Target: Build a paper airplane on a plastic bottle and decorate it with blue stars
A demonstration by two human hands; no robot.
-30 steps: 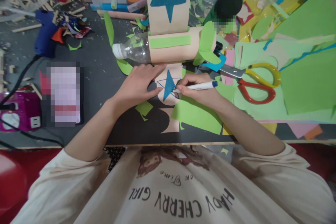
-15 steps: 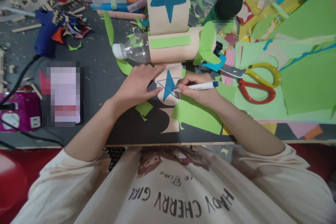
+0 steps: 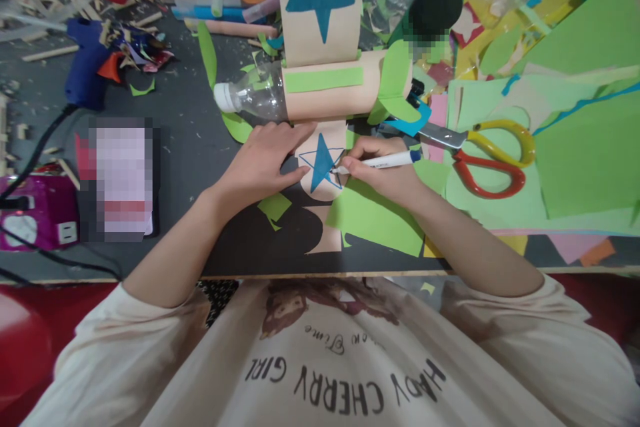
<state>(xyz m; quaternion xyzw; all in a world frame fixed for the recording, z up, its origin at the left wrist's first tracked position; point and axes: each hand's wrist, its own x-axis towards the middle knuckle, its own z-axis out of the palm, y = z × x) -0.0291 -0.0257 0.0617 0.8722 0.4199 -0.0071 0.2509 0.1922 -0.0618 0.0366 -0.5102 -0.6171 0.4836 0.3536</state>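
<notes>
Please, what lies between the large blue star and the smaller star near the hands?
In the head view, a plastic bottle wrapped in peach paper, with a green strip on it, lies between them.

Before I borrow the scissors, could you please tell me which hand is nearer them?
Right: the right hand is close beside the scissors; the left hand lies farther left, on the star paper.

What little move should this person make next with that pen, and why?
Probably a short stroke filling the small star just beside the marker's tip. The right hand holds the white-barrelled marker there; the star's middle is blue, but some points are only outlined. The left hand rests on the peach paper, which should help steady it.
</notes>
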